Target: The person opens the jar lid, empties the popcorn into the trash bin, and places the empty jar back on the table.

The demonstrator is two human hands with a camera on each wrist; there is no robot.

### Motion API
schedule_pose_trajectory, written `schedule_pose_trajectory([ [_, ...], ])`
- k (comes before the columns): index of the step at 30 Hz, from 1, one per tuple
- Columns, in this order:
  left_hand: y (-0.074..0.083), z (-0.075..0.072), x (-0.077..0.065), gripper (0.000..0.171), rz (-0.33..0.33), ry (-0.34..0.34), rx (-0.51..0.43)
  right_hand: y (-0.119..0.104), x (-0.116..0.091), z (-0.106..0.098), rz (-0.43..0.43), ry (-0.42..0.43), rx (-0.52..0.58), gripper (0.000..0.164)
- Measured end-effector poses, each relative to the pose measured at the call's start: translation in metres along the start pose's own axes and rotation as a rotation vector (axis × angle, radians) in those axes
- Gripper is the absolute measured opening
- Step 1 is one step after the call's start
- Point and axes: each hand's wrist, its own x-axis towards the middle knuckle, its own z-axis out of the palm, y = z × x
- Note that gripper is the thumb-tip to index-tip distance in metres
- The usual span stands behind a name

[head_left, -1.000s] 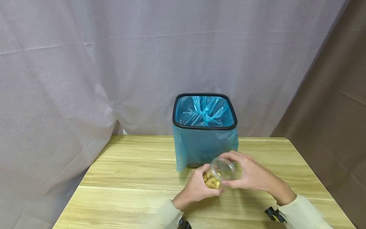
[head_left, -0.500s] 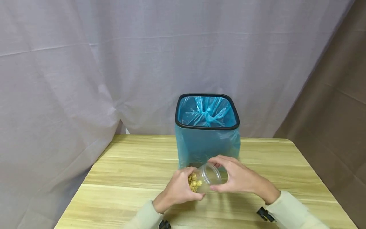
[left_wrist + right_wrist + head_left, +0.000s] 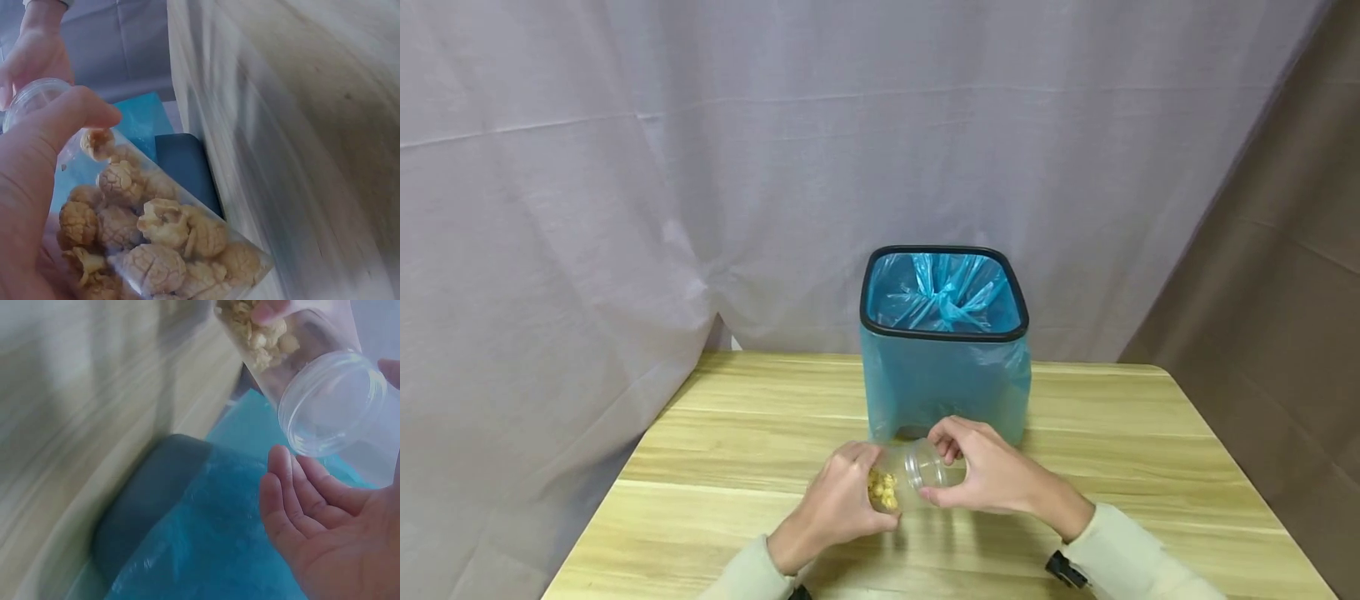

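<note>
A clear plastic jar (image 3: 892, 458) lies tipped sideways above the table, its round see-through lid (image 3: 923, 467) pointing right. Golden popcorn (image 3: 156, 237) is heaped toward the base, with room inside near the lid. My left hand (image 3: 837, 502) grips the jar's body, thumb and fingers wrapped round it. On the lid side, my right hand (image 3: 996, 477) has its thumb and fingers spread on opposite sides of the lid. In the right wrist view its fingertips (image 3: 279, 457) are right at the lid's rim (image 3: 334, 403).
Behind the hands stands a waste bin (image 3: 946, 383) lined with a blue plastic bag, its black rim (image 3: 943, 336) facing up. The bag is knotted inside. Grey curtains (image 3: 775, 167) hang behind the wooden table (image 3: 737, 433), and a brown one (image 3: 1262, 333) hangs at the right.
Both hands have moved left with the jar. It has turned from lid-end tilted up to nearly level, and the popcorn shows farther left.
</note>
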Motion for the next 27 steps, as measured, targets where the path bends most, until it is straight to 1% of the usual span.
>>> schedule_pose_trajectory([
  [3,-0.002,-0.003,-0.004,0.077,-0.002,0.005,0.018,-0.002,0.002,0.007,0.001,0.001,0.002,0.049],
  [6,-0.002,-0.004,-0.006,0.078,0.004,0.011,0.024,-0.003,0.003,0.013,-0.012,0.027,0.001,0.045],
  [14,-0.002,-0.004,-0.007,0.077,0.005,0.020,0.029,0.002,-0.002,0.022,-0.067,0.107,0.005,0.048],
  [20,-0.001,-0.004,-0.004,0.074,0.012,0.023,-0.007,0.005,-0.004,0.023,-0.095,0.153,0.023,0.050],
  [27,0.001,-0.005,-0.002,0.069,-0.009,-0.024,-0.078,0.008,-0.007,0.022,-0.161,0.172,0.007,0.054],
])
